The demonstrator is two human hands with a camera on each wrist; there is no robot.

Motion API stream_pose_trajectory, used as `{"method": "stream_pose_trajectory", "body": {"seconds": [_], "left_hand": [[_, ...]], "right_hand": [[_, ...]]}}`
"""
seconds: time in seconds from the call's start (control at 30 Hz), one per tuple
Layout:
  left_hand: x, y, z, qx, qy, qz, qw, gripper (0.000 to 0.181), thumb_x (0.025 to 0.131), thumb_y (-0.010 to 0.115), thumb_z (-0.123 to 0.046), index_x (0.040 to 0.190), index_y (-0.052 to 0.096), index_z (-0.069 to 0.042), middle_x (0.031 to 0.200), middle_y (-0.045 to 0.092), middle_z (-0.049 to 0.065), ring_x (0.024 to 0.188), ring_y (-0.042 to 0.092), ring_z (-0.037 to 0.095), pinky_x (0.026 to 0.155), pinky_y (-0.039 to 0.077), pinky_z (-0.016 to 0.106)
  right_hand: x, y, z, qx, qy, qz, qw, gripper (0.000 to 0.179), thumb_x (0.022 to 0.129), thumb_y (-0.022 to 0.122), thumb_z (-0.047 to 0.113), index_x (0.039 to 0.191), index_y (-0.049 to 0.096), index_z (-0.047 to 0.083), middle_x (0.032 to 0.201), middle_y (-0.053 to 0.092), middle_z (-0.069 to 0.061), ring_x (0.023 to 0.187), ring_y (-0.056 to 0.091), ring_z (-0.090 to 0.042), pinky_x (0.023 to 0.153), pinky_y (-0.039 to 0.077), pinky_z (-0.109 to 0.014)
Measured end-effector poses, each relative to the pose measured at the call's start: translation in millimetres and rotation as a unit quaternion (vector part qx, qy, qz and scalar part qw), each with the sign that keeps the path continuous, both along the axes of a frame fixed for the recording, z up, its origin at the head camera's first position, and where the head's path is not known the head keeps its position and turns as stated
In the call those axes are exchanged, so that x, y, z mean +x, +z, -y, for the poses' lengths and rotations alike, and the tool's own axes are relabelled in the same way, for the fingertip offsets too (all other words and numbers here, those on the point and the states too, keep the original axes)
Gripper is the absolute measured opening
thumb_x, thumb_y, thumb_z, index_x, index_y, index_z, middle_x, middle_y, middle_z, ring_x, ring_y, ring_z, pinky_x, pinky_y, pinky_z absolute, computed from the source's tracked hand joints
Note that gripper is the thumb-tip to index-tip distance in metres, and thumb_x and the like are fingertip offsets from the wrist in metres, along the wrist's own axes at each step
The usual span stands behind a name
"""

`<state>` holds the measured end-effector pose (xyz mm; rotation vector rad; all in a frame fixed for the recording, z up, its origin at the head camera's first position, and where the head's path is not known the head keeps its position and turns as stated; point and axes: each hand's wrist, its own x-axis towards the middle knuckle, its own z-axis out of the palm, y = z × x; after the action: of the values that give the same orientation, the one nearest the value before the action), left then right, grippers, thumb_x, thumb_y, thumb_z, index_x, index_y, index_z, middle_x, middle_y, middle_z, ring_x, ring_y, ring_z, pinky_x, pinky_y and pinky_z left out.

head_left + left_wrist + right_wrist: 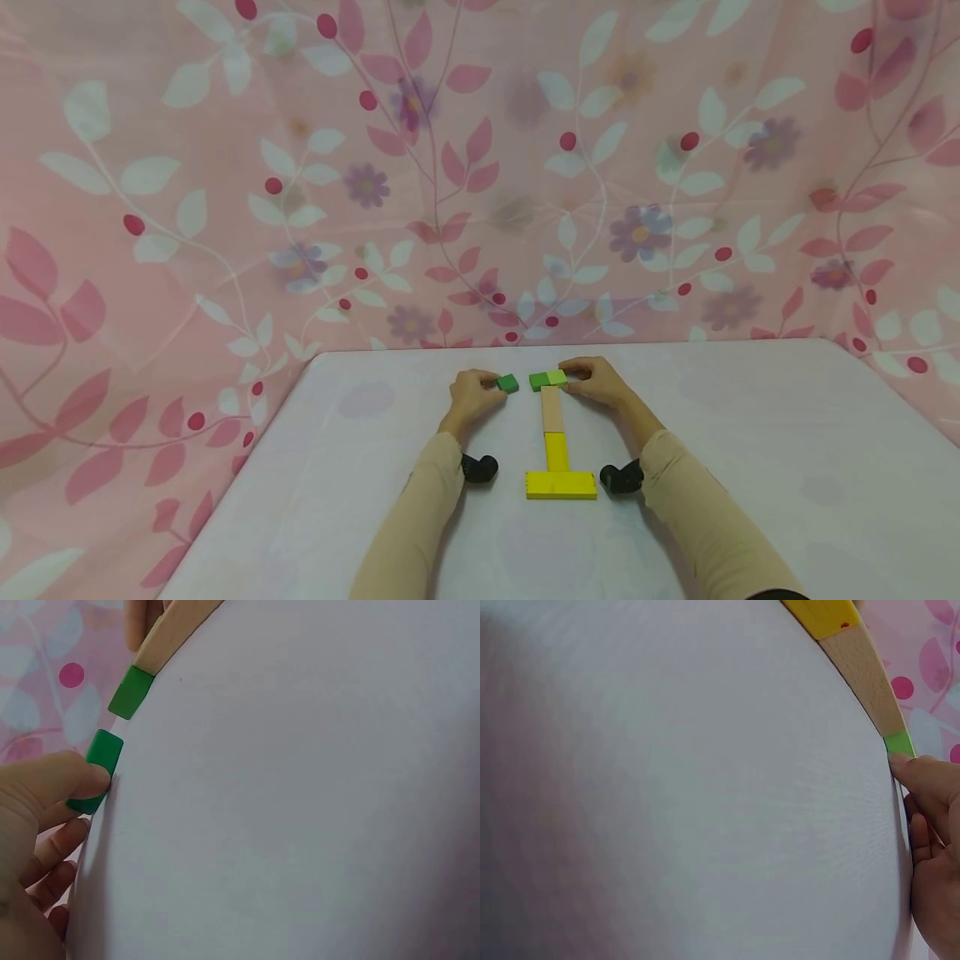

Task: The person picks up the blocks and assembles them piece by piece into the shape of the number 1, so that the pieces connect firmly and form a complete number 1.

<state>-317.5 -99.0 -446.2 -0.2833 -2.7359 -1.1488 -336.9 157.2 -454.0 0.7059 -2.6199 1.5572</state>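
Note:
Between thumb and fingers my left hand [474,394] pinches a dark green block [507,383], held a small gap to the left of a green block [539,382]. That green block lies side by side with a light green block [557,377], whose right end my right hand [598,383] grips with thumb and forefinger. Below the pair, a plain wooden block [551,410] runs towards me and meets a yellow block [557,452]. A wide yellow block [561,485] lies crosswise at the near end. In the left wrist view, my thumb covers part of the dark green block [105,750].
A white cloth-covered table [337,483] carries the blocks, its far edge just beyond my hands. Behind it hangs a pink floral curtain [480,183]. Black wrist-worn devices [480,468] sit at the inner side of both sleeves, flanking the row of blocks.

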Motion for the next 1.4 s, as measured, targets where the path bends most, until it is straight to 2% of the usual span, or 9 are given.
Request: {"method": "stream_pose_trajectory", "body": {"seconds": [0.2, 0.43, 0.7, 0.93, 1.17, 1.4], "left_hand": [[0.9, 1.3, -1.8, -0.01, -0.005, 0.004, 0.9999, 0.032, 0.073, 0.073, -0.013, 0.104, 0.072, -0.003, 0.093, 0.07, 0.01, 0.099, 0.054, 0.029, 0.089, 0.028, 0.05], [0.0, -2.7, -4.7, -0.009, -0.012, -0.012, 0.9998, 0.033, 0.073, 0.073, -0.011, 0.105, 0.071, -0.002, 0.092, 0.071, 0.009, 0.097, 0.057, 0.028, 0.087, 0.028, 0.051], [-4.7, -3.9, -11.9, -0.027, -0.027, -0.019, 0.9991, 0.032, 0.076, 0.071, -0.01, 0.107, 0.07, -0.002, 0.092, 0.071, 0.008, 0.096, 0.058, 0.026, 0.087, 0.03, 0.051], [-5.5, -0.9, -17.6, -0.026, -0.04, -0.005, 0.9988, 0.033, 0.078, 0.071, -0.01, 0.111, 0.069, -0.003, 0.094, 0.07, 0.008, 0.098, 0.057, 0.026, 0.087, 0.029, 0.05], [-6.3, 2.7, -20.3, -0.045, -0.048, -0.002, 0.9978, 0.034, 0.079, 0.071, -0.012, 0.112, 0.068, -0.005, 0.097, 0.07, 0.008, 0.102, 0.055, 0.028, 0.087, 0.03, 0.049], [-7.0, 3.3, -19.3, -0.037, -0.052, 0.009, 0.9979, 0.032, 0.079, 0.071, -0.012, 0.111, 0.069, -0.005, 0.097, 0.07, 0.008, 0.102, 0.056, 0.027, 0.091, 0.029, 0.051]], "right_hand": [[-1.0, -2.0, -1, 0.003, -0.002, -0.004, 1.0, 0.039, 0.081, 0.068, 0.0, 0.117, 0.059, -0.011, 0.117, 0.06, -0.026, 0.108, 0.055, -0.038, 0.096, 0.043, -0.047], [-0.6, -2.5, -1, 0.01, -0.001, -0.004, 0.9999, 0.039, 0.081, 0.068, 0.001, 0.118, 0.058, -0.011, 0.118, 0.06, -0.026, 0.107, 0.055, -0.038, 0.095, 0.043, -0.048], [-3.1, -5.9, -4, -0.001, -0.004, 0.004, 1.0, 0.04, 0.081, 0.069, 0.001, 0.118, 0.058, -0.011, 0.118, 0.059, -0.026, 0.108, 0.055, -0.039, 0.096, 0.041, -0.05], [-2.5, -4.2, -3, -0.002, 0.001, 0.002, 1.0, 0.04, 0.082, 0.069, 0.001, 0.118, 0.058, -0.011, 0.119, 0.059, -0.026, 0.108, 0.055, -0.039, 0.096, 0.042, -0.05], [-0.3, -0.4, -2, 0.0, -0.001, 0.002, 1.0, 0.04, 0.082, 0.067, 0.0, 0.119, 0.057, -0.012, 0.119, 0.058, -0.027, 0.111, 0.054, -0.04, 0.097, 0.04, -0.05], [-0.5, -0.3, -3, -0.001, 0.002, 0.001, 1.0, 0.04, 0.081, 0.067, -0.001, 0.118, 0.057, -0.013, 0.119, 0.058, -0.028, 0.111, 0.054, -0.04, 0.097, 0.041, -0.051]]}}
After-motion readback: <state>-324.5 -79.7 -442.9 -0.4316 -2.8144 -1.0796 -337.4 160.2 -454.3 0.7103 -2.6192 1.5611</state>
